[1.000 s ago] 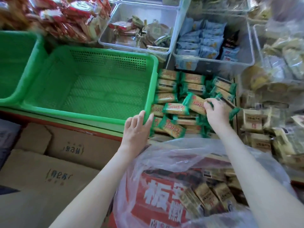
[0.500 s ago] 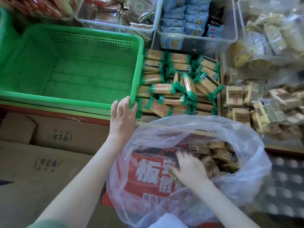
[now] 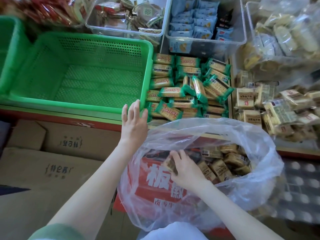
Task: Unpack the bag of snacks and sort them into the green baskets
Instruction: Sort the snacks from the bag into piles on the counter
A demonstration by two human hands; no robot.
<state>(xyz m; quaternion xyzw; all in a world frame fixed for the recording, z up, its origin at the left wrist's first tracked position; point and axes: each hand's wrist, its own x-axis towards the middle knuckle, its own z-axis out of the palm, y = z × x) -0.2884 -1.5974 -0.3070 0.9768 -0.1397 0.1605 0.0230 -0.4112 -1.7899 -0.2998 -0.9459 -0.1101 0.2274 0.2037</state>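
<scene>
Head view: cardboard boxes (image 3: 52, 153) beside plastic bag (image 3: 267, 172)

— What's down on the left?
— Cardboard boxes (image 3: 52, 170), printed, lying below the red ledge (image 3: 69, 118).
— And at the back?
— Two clear bins (image 3: 121, 31) side by side; the right one (image 3: 243, 32) holds blue packets (image 3: 192, 23).
</scene>
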